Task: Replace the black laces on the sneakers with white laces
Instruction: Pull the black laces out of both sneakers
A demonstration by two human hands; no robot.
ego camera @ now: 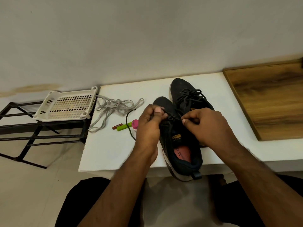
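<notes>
Two sneakers [185, 122]; both hands pinch one black lace [129, 122].

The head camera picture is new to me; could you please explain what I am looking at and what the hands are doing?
The camera sits on a person's head, looking down at their own bare hands; there is no robot. On the white table stand two dark sneakers. The left hand and right hand each pinch the black lace of the nearer sneaker. Beside it lie pale laces in a loose heap, a green tube and a pink cap. A white basket sits on a black rack.
</notes>
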